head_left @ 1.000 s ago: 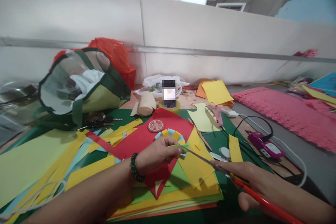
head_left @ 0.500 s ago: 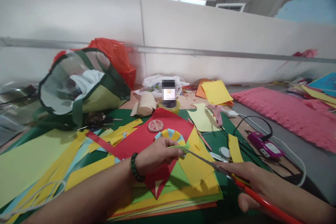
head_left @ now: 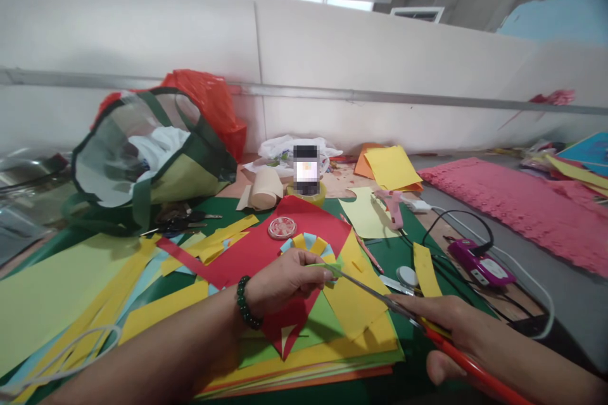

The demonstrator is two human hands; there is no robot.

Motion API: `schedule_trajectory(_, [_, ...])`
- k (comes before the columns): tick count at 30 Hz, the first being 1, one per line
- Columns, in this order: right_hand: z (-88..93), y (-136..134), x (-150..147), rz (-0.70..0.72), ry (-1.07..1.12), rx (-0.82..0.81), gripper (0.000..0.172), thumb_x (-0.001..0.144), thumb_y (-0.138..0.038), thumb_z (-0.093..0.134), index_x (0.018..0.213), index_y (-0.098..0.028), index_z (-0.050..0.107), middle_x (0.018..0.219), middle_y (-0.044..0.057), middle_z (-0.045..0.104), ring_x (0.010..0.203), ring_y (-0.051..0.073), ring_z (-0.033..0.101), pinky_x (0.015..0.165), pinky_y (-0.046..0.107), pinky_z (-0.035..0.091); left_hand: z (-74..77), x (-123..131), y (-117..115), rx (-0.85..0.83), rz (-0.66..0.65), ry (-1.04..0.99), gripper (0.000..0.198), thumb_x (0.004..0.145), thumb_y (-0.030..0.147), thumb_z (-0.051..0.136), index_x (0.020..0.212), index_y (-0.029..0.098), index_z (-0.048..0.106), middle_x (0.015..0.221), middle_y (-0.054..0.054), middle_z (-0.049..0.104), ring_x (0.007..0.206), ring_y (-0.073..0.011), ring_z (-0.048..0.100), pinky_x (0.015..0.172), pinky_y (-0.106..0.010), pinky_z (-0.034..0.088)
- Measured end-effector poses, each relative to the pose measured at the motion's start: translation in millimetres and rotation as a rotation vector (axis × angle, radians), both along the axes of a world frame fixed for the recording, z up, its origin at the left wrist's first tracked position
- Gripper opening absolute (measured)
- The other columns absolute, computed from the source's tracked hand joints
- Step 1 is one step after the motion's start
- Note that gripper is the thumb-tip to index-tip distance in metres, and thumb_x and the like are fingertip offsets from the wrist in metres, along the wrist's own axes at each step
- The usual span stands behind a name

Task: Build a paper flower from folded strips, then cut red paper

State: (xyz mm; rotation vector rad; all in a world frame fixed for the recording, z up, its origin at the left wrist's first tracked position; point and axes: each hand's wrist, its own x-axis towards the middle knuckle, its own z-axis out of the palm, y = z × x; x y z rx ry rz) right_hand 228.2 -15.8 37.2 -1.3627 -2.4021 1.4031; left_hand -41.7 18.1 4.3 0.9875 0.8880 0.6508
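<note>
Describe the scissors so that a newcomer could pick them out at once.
Start at the green mat and find the right hand over its near right part. It grips the scissors, which point toward the green strip pinched in the left hand. A long red handle sets them apart from the yellow paper beside them.

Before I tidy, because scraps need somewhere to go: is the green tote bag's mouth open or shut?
Open: the green tote bag gapes toward the camera, with white plastic showing inside.
</note>
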Motion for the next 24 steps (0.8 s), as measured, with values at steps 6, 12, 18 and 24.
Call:
schedule_trajectory(6, [1.9, -4.2, -4.3, -0.03, -0.073, 0.085, 0.059, 0.074, -0.034, 0.072, 0.132, -0.031, 0.06, 0.105, 0.001, 0.073, 0.092, 0.025, 0.067, 0.08, 0.027, 0.052, -0.3, 0.1, -0.3, -0.027, -0.016, -0.013, 0.034, 0.055, 0.04, 0.083, 0.058, 0.014, 0.061, 0.044, 0.008, 0.04, 0.041, -0.0031, 0.023, 0.043, -0.024, 0.01])
schedule_trajectory(12, [-2.1, 10.7, 15.0, -0.296, -0.369, 0.394, 0.06, 0.081, -0.052, 0.058, 0.135, -0.025, 0.058, 0.118, 0.01, 0.071, 0.103, 0.034, 0.068, 0.078, 0.035, 0.056, -0.1, -1.7, 0.3, 0.009, 0.016, -0.093, 0.042, 0.058, 0.045, 0.084, 0.075, 0.014, 0.061, 0.057, 0.006, 0.048, 0.045, -0.0034, 0.03, 0.044, -0.022, 0.015])
schedule_trajectory(18, [-29.9, 38.3, 30.4, -0.345, -0.71, 0.552, 0.048, 0.091, -0.038, 0.04, 0.13, -0.018, 0.061, 0.108, 0.016, 0.073, 0.097, 0.037, 0.07, 0.072, 0.042, 0.054, 2.2, 0.1, -1.7, 0.076, 0.107, -0.027, 0.04, 0.056, 0.026, 0.081, 0.082, 0.017, 0.053, 0.065, 0.005, 0.055, 0.049, -0.0045, 0.039, 0.045, -0.02, 0.018])
schedule_trajectory(24, [-57.7, 45.2, 38.5, -0.292, -0.671, 0.584, 0.054, 0.093, -0.036, 0.033, 0.134, -0.01, 0.055, 0.115, 0.02, 0.069, 0.1, 0.034, 0.068, 0.078, 0.042, 0.053, -0.4, -1.4, -1.0, 0.095, 0.104, -0.129, 0.029, 0.064, 0.032, 0.069, 0.071, 0.02, 0.043, 0.044, 0.012, 0.035, 0.039, -0.0031, 0.019, 0.04, -0.021, 0.009])
